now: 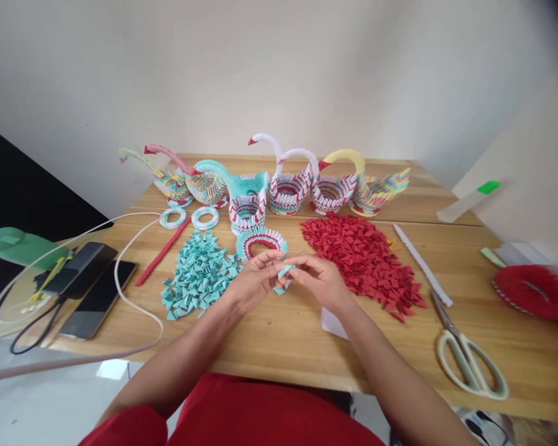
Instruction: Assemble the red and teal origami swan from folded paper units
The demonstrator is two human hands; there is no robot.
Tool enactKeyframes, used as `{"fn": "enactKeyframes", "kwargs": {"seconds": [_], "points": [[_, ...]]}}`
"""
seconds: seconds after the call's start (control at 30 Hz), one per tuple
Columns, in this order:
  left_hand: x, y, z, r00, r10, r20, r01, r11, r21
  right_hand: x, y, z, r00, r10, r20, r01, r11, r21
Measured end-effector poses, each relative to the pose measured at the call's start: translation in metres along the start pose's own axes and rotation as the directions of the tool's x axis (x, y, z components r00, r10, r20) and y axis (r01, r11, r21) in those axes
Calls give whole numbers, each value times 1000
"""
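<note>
Between the fingertips of both hands is a small turquoise folded paper piece (pixel 286 271). My left hand (pixel 255 279) pinches it from the left, and my right hand (pixel 320 282) grips it from the right. Just beyond the fingers lies a ring of interlocked paper pieces (pixel 246 243), in turquoise, red and white, its near side partly hidden by my left hand. A pile of turquoise folded pieces (pixel 198 272) spreads to the left of my hands. On the right a larger heap of red folded pieces (pixel 363 260) reaches close to my right hand.
Several paper swans (pixel 246 207) stand along the back. Two small paper rings (pixel 205 218) and a red strip (pixel 163 251) lie left. Scissors (pixel 465 356) and a white strip (pixel 421 263) are right. A phone (pixel 97 300) and a cable (pixel 121 279) occupy the left edge.
</note>
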State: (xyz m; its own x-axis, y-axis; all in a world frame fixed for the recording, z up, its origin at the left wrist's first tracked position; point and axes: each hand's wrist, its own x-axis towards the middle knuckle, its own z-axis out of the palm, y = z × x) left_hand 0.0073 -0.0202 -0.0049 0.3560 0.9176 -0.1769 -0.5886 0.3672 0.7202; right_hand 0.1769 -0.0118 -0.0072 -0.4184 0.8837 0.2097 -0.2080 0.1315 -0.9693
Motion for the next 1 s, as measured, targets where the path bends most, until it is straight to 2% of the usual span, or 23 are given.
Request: {"fn": "enactKeyframes", "kwargs": {"seconds": [0.53,0.73,1.0], "points": [[-1,1,1,1000,15,9,-15,1000,-17,-2,5,-4,1000,10,-5,-10,999,-43],[-1,2,3,1000,17,5,-17,1000,-10,-2,5,-4,1000,8,6,-8,1000,-8],[0,-2,1,991,133,2,-132,983,127,-1,1,-1,1000,6,-3,-6,1000,-7]]}}
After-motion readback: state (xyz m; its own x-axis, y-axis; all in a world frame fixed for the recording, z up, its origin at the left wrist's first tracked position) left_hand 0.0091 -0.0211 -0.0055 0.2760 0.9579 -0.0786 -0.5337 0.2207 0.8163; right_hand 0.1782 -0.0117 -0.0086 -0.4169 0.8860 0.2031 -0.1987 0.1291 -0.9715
